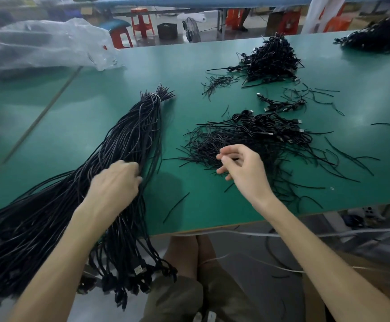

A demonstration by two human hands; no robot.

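While cable bundle (133, 135) lies on green table (84, 112) | red stools (141, 22) behind

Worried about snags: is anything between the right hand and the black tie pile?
Nothing visible does. The right hand hangs right over the loose pile of thin black ties on the green table, with no other thing between.

**Fingertips lost among the cables**

The left hand (117, 182) is smeared by motion. Its fingertips sink out of sight into the cable bundle (133, 135), so no grip can be told. The bundle runs off the left edge. Whether the right hand (243, 168) pinches one of the loose ties (203, 145) is too fine to tell. The plastic bag (38, 43) is blurred, and the far pile (375, 38) is cut off at the right.
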